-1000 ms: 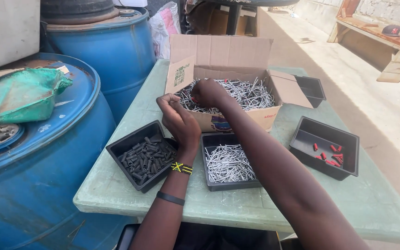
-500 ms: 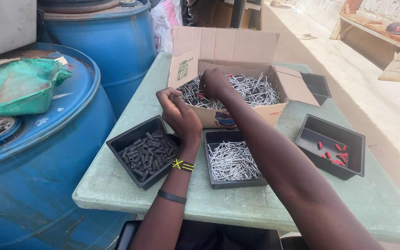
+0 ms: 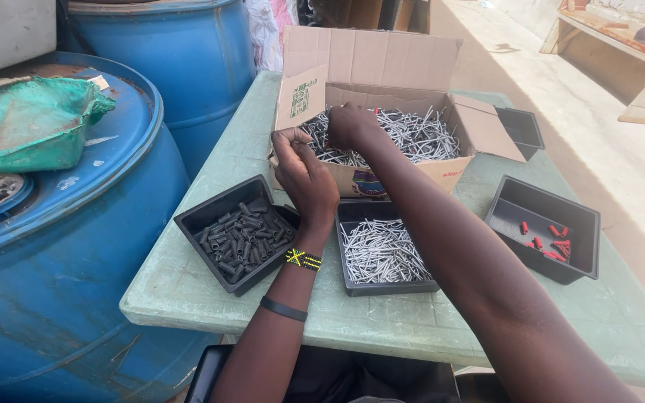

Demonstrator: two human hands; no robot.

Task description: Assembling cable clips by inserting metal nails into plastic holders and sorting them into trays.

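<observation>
R hand (image 3: 349,125) is down in the cardboard box (image 3: 382,60), fingers curled together on the heap of silver nails (image 3: 419,134); whether they actually clamp any can't be told from here. L hand (image 3: 304,175) hangs at the box's near-left corner, palm toward the person, fingers bent and pinched on a few thin nails near the thumb.

Change vs. a sec ago: both hands sit in nearly the same spots, R hand still buried in the heap, L hand still at the box edge. The view itself has shifted a little left and nearer. Judged meaning: picking from the box goes on, no transfer made in this interval.

Containers, outward from hands:
- Box: flaps open, far-centre of the green table (image 3: 188,276), well filled w/ loose nails.
- Middle tray (image 3: 349,272): black, just near of the box, holds a layer of the same nails.
- Left tray (image 3: 195,220): black, touching the middle tray, holds short dark ribbed plugs (image 3: 244,235).
- Right tray (image 3: 587,224): black, apart on the right, a few red plugs (image 3: 550,242).
- Far tray (image 3: 520,123): black, behind the box's right flap, contents not visible.

Left of table: blue drums (image 3: 61,298), nearer one carrying a green pan (image 3: 24,130).
</observation>
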